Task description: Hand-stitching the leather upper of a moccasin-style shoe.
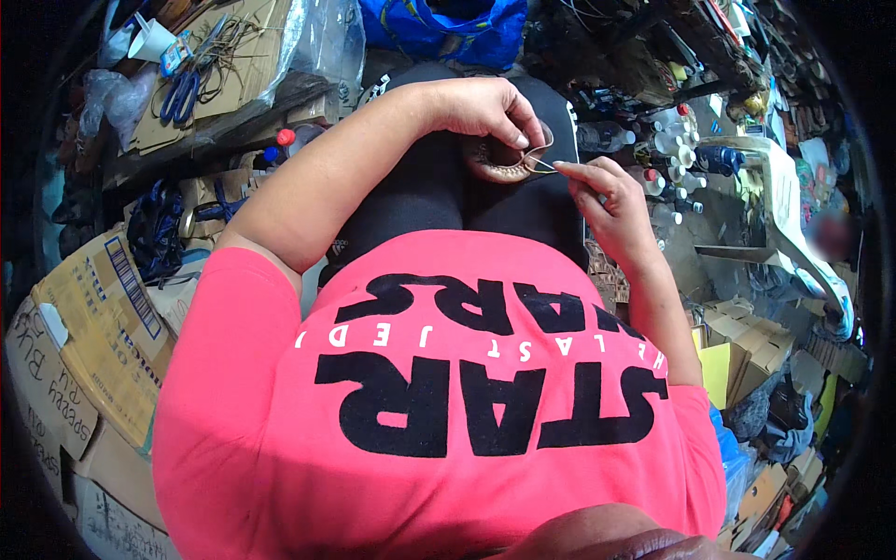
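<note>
Over my lap, my left hand (493, 114) grips the edge of a brown curved leather piece (502, 172), its thumb and fingertips closed on the rim. Pale stitches run along the curved edge, much like a shoe upper, though its full shape is partly hidden by my hand. Just right of it, my right hand (609, 194) has thumb and forefinger pinched together at a thin pale strand (541, 164), which reaches to the leather's edge. Whether that strand is thread or a needle is too fine to tell.
Scissors with blue handles (180, 97) lie on cardboard at the upper left. A blue bag (443, 33) stands ahead of my knees. Several plastic bottles (674, 145) crowd the right, beside a pale bench-like frame (793, 215). A flattened carton (107, 322) is at my left.
</note>
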`<move>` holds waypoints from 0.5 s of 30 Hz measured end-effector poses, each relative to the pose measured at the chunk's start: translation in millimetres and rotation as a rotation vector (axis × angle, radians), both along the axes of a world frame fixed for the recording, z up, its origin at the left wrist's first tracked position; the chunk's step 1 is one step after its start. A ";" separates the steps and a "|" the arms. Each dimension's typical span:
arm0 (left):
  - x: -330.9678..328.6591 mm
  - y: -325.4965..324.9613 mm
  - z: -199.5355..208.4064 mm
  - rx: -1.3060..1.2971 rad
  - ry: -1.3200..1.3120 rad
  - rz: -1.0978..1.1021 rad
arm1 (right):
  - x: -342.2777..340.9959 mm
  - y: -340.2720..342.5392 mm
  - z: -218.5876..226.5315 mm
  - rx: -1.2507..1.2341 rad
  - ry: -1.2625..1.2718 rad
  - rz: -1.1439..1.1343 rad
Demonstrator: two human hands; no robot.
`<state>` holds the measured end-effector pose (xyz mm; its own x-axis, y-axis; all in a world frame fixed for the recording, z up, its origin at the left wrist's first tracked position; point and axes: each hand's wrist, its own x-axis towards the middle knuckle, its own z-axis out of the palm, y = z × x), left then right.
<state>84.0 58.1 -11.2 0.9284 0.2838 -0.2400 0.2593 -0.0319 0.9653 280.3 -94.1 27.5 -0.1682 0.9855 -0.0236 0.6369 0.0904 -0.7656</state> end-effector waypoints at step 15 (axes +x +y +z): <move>-1.5 -1.8 -5.5 0.044 0.038 0.014 | -19.8 5.1 7.0 0.053 -0.243 0.015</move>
<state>82.5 56.3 -16.7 0.9147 0.3073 -0.2624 0.2968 -0.0701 0.9524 260.5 -88.9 34.5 -0.1785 0.9838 -0.0130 0.7999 0.1375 -0.5842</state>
